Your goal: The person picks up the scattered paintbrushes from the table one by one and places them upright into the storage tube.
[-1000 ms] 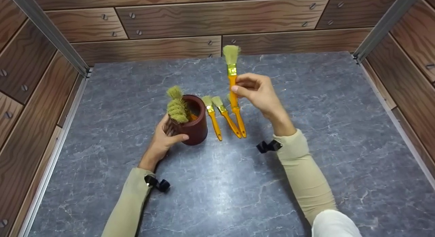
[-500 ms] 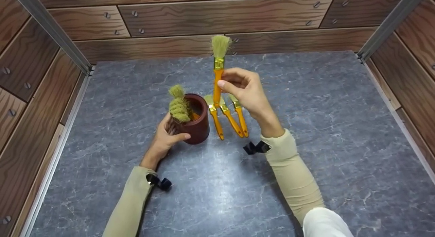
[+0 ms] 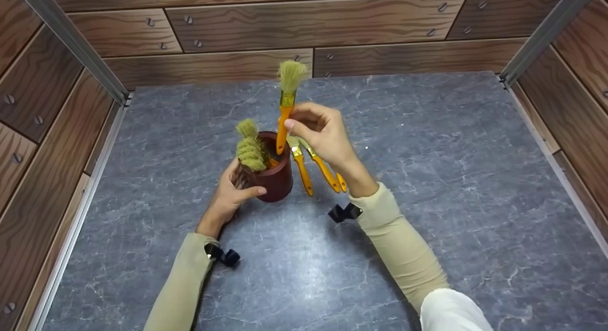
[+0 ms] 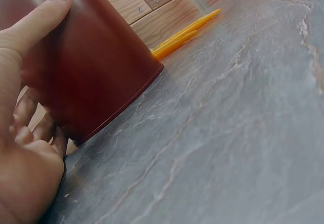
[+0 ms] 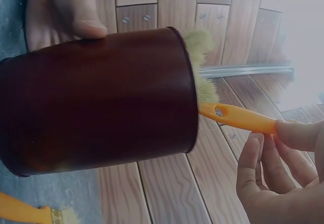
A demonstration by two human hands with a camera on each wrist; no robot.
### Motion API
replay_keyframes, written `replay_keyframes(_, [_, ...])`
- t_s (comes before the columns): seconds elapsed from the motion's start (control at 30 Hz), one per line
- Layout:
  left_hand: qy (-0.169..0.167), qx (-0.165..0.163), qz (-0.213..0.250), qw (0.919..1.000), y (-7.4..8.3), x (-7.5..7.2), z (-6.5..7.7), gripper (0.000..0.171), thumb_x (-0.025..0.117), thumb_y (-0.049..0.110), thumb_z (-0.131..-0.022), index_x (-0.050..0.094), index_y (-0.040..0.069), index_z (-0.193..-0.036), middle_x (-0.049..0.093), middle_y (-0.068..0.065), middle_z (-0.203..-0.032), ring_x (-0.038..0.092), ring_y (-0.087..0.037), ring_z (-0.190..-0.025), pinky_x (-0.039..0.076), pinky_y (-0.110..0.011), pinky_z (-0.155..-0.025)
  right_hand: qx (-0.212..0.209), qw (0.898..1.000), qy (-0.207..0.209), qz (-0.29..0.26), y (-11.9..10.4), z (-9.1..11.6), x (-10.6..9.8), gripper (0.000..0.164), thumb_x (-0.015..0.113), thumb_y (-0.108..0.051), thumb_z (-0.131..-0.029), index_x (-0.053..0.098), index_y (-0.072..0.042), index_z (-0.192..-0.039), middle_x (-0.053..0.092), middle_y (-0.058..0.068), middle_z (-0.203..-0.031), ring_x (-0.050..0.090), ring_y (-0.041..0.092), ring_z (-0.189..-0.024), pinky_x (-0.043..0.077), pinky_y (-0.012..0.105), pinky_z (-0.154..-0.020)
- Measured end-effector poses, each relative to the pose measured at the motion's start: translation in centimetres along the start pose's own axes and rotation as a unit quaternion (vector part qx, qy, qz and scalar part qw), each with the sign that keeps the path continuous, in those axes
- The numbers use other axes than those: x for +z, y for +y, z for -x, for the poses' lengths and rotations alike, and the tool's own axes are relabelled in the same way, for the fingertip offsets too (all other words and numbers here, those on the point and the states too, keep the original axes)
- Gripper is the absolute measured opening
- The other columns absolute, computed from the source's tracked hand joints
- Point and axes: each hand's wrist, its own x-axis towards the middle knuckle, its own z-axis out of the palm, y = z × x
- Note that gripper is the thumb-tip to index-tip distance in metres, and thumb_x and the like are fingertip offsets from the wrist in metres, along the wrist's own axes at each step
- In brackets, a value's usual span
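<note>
My left hand (image 3: 229, 194) grips a dark red-brown cylindrical cup (image 4: 96, 57) from its left side, thumb across the near wall. Several brushes (image 3: 251, 154) stand in the cup, pale bristles up, leaning on its left rim. My right hand (image 3: 325, 136) pinches a paintbrush (image 3: 284, 119) by its orange handle, bristles up. The handle's holed end is right at the cup's mouth in the head view; in the right wrist view the handle (image 5: 243, 117) points at the rim. Three more brushes (image 3: 304, 174) lie on the table right of the cup, partly hidden by my right hand.
The grey marbled table (image 3: 304, 274) carries the cup and the loose brushes. Wood-patterned walls (image 3: 304, 24) close it in at the back and sides, with metal posts (image 3: 541, 34) at the far corners.
My right hand has carried the paintbrush leftward from above the loose brushes to over the cup's mouth, lowering it slightly of late. My left hand has stayed on the cup.
</note>
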Motion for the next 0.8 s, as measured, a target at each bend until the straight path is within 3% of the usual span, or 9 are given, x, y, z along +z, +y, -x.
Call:
replay_keyframes(0.2, [-0.004, 0.001, 0.003, 1.0, 0.0, 0.0, 0.1, 0.106, 0.09, -0.009, -0.079, 0.034, 0.008, -0.167, 0.05, -0.016, -0.163, 0.049, -0.023, -0.15, 0.039, -0.034, -0.129, 0.013, 1.0, -0.003, 0.028, 0.8, 0.3, 0.2, 0.017, 0.075, -0.002, -0.098, 0.078, 0.003, -0.113, 0.08, 0.01, -0.104, 0.072, 0.043, -0.09, 0.066, 0.036, -0.08])
replay_keyframes(0.3, [-0.006, 0.001, 0.001, 1.0, 0.0, 0.0, 0.2, 0.105, 0.089, -0.008, -0.08, 0.033, 0.008, -0.167, 0.049, -0.015, -0.163, 0.049, -0.023, -0.15, 0.039, -0.034, -0.129, 0.02, 0.999, -0.009, 0.04, 1.1, 0.5, 0.2, 0.019, 0.076, -0.003, -0.097, 0.078, 0.003, -0.115, 0.08, 0.012, -0.106, 0.073, 0.04, -0.092, 0.065, 0.033, -0.081])
replay_keyframes(0.47, [-0.007, 0.003, 0.0, 1.0, -0.2, -0.1, 0.1, 0.107, 0.09, -0.007, -0.079, 0.033, 0.008, -0.168, 0.049, -0.015, -0.164, 0.049, -0.021, -0.15, 0.038, -0.034, -0.129, 0.026, 0.999, -0.014, 0.042, 1.0, 0.7, 0.2, 0.026, 0.077, -0.003, -0.096, 0.077, 0.003, -0.121, 0.079, 0.015, -0.114, 0.076, 0.025, -0.1, 0.066, 0.036, -0.089])
replay_keyframes(0.6, [-0.004, 0.003, 0.0, 1.0, -0.2, -0.1, 0.0, 0.105, 0.09, -0.008, -0.079, 0.035, 0.007, -0.167, 0.05, -0.015, -0.163, 0.049, -0.022, -0.15, 0.038, -0.034, -0.129, 0.019, 0.998, -0.026, 0.053, 0.9, 0.8, -0.2, 0.026, 0.077, -0.004, -0.098, 0.077, 0.001, -0.123, 0.079, 0.015, -0.117, 0.076, 0.025, -0.106, 0.065, 0.038, -0.093])
replay_keyframes(0.8, [-0.003, 0.005, 0.0, 1.0, -0.3, 0.0, -0.1, 0.105, 0.089, -0.011, -0.079, 0.035, 0.008, -0.167, 0.05, -0.015, -0.162, 0.049, -0.022, -0.15, 0.038, -0.034, -0.129, 0.028, 0.995, -0.019, 0.091, 1.1, 0.8, -1.6, 0.022, 0.076, -0.005, -0.098, 0.078, 0.001, -0.119, 0.078, 0.019, -0.115, 0.076, 0.024, -0.102, 0.065, 0.034, -0.091])
